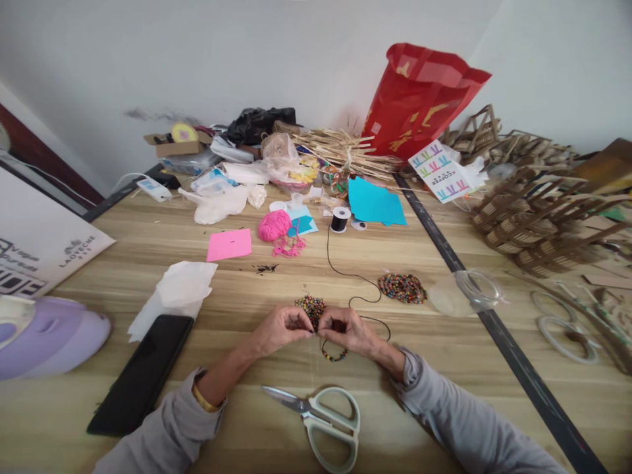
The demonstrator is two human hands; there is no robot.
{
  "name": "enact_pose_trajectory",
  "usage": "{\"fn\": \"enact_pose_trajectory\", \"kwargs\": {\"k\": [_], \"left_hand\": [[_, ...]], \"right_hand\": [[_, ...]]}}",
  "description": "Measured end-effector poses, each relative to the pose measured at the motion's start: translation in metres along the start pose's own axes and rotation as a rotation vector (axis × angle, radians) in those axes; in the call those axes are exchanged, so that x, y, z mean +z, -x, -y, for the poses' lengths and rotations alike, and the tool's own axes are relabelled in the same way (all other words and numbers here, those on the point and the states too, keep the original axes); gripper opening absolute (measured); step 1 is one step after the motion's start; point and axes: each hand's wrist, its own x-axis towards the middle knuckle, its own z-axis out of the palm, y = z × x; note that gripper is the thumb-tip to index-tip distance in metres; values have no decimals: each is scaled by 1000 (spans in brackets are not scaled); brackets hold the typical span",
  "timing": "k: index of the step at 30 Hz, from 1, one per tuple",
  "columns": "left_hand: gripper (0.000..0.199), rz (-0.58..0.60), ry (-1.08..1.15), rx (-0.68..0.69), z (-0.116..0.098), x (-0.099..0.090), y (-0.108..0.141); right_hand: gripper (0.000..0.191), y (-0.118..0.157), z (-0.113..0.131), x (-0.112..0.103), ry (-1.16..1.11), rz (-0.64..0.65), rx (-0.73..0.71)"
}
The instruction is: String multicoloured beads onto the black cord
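Note:
My left hand and my right hand meet at the fingertips over the table, both closed in a pinch. Between them is a small dark bit, perhaps a bead on the cord; it is too small to be sure. From my right hand hangs a short run of strung beads on a black cord. That cord winds back to a black spool. A heap of loose multicoloured beads lies just behind my fingers. Scissors with cream handles rest in front of my hands.
Finished bead strands lie to the right. A black phone and a purple appliance stand left. Pink yarn, a pink card and blue sheets lie farther back. Woven baskets crowd the right; a red bag stands behind.

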Motion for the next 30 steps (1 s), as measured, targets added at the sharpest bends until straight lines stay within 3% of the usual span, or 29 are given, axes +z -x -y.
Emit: {"fn": "enact_pose_trajectory", "kwargs": {"k": [30], "left_hand": [[19, 9, -41, 0, -5, 0, 1]], "right_hand": [[20, 0, 1, -1, 24, 11, -43]]}}
